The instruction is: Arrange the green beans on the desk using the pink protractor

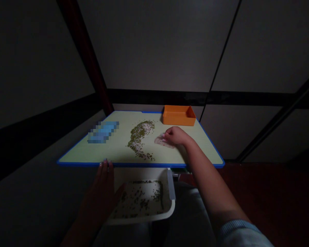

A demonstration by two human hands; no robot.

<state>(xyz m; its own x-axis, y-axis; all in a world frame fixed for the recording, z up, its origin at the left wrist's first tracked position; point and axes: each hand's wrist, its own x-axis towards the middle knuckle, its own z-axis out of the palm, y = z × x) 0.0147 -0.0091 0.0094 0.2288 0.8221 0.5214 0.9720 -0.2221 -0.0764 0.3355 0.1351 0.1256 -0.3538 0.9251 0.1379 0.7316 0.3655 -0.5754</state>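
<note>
Tall pale wall panels (pixel 159 44) filled the background, crossed by dark strips, with a dark red post (pixel 84 51) slanting down toward the left. Dark red floor (pixel 270 199) showed at the right. Before the panels stood the counter (pixel 113 151), its top pale yellow and its edge blue. Below its near edge sat a white bin (pixel 144 219), its far side partly beneath the counter. The left hand (pixel 100 185) lay at the bin's left side, its fingertips at the counter's near edge and its thumb over the bin; whether that grip was closed on the bin's rim could not be told. At the counter's far right stood an orange tray (pixel 179 121). A heap of greenish-brown grains (pixel 139 133) curved across the middle of the counter, with pale patches in it. Left of the heap lay a blue thing (pixel 104 132), blurred into squares. The right hand (pixel 177 136) was just in front of the tray, its grip narrow and pinching a thin see-through piece (pixel 160 141) low over the counter, right of the heap. Small dark bits (pixel 144 204) were strewn over the bin's bottom.
</note>
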